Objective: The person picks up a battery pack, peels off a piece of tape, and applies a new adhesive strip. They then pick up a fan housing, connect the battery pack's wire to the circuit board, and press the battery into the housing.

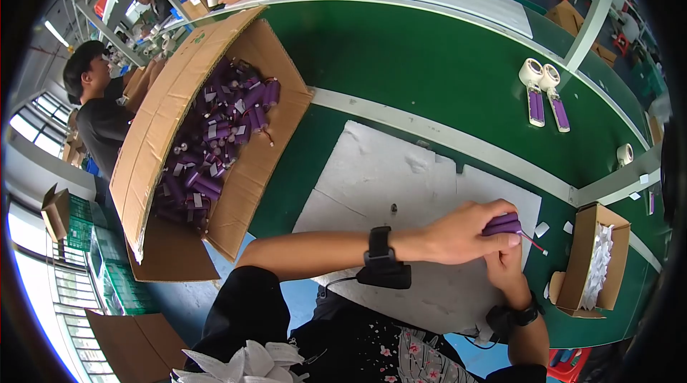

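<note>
My left hand [458, 234] reaches across from the left, its thumb and fingers closed round a purple battery pack [504, 225]. A thin red lead [533, 242] with a small white connector hangs from the pack's right side. Just below, my right hand [505, 268] is pressed up against the left one. Its fingers look curled but are mostly hidden behind the left hand, so what they hold does not show. Both hands are above a white foam sheet [386, 168] on the green table. Black bands circle both wrists.
A large cardboard box [275, 147] full of purple battery packs [222, 125] tilts at the left. On the right stands a small box [572, 268] of white paper pieces. Beyond the metal rail lie label rolls [531, 70] and two packs [559, 111]. Another person [100, 118] is at the far left.
</note>
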`<state>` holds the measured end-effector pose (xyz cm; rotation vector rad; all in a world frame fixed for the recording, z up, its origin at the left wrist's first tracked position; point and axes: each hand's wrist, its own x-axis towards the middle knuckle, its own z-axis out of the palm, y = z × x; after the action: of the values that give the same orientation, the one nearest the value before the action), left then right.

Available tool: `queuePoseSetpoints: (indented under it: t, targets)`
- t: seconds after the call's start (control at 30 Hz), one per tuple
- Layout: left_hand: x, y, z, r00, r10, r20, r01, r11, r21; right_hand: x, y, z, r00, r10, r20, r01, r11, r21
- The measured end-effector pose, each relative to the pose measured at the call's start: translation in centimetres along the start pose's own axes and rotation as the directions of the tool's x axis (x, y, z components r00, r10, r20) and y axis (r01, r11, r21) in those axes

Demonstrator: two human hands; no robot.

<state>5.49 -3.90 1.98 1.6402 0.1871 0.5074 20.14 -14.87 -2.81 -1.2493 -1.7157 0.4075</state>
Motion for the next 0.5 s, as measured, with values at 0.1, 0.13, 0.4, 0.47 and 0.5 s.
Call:
queuePoseSetpoints:
  t: [0.1,0.13,0.4,0.47,0.5]
  targets:
    - [0.8,-1.3,0.4,0.996,0.085,-0.011,-0.081,0.972,0.221,0.2,-0.2,0.4,0.985,0.14,-0.098,-0.138,0.99,0.021]
    - [1.0,-2.0,0.1,0.997,0.081,-0.005,-0.078,0.973,0.217,0.4,-0.1,0.2,0.984,0.146,-0.102,-0.145,0.989,0.022]
    - [0.5,-3.7,-0.7,0.996,0.092,0.017,-0.094,0.977,0.189,1.1,-1.0,-0.5,0.973,0.212,0.093,-0.212,0.977,-0.012]
    - [0.5,-3.6,-0.9,0.997,0.076,0.033,-0.08,0.984,0.162,1.8,-1.7,-0.8,0.974,0.201,0.106,-0.195,0.979,-0.061]
    - [0.4,-3.7,-0.9,0.996,0.07,0.047,-0.076,0.987,0.144,1.8,-1.8,-0.8,0.974,0.2,0.109,-0.191,0.978,-0.089]
